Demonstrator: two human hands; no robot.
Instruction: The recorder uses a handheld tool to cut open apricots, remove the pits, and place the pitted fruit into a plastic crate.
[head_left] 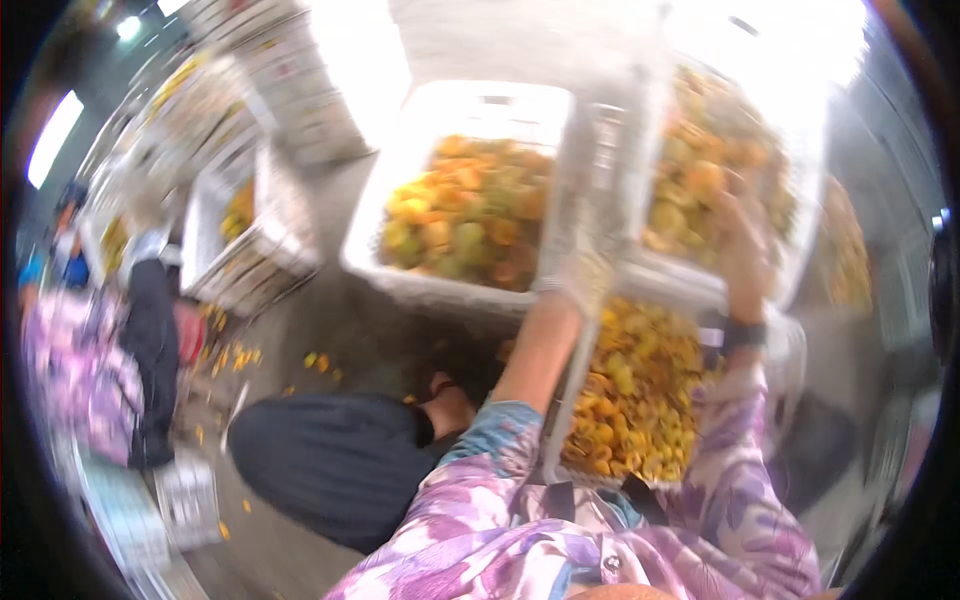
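My left hand [588,265], in a pale glove, is stretched forward between two white crates, at the wall of the right one. Motion blur smears its fingers. My right hand [742,225], with a dark band at the wrist, reaches into the right crate [655,262]. Its fingertips are beside or touching an orange fruit [705,182]; blur hides whether they grip it. Whole-looking yellow-orange and greenish fruit lies in that crate. Below my arms, a crate [556,440] close to my body holds many small yellow-orange fruit pieces [630,390], some looking halved.
Left of my left hand is another white crate [365,235] of fruit [465,205]. A tilted-looking crate [270,235] and stacked crates [335,120] stand farther left. Another person [90,350] sits at the far left. Scattered fruit bits [235,357] lie on the floor near my dark-trousered leg [320,455].
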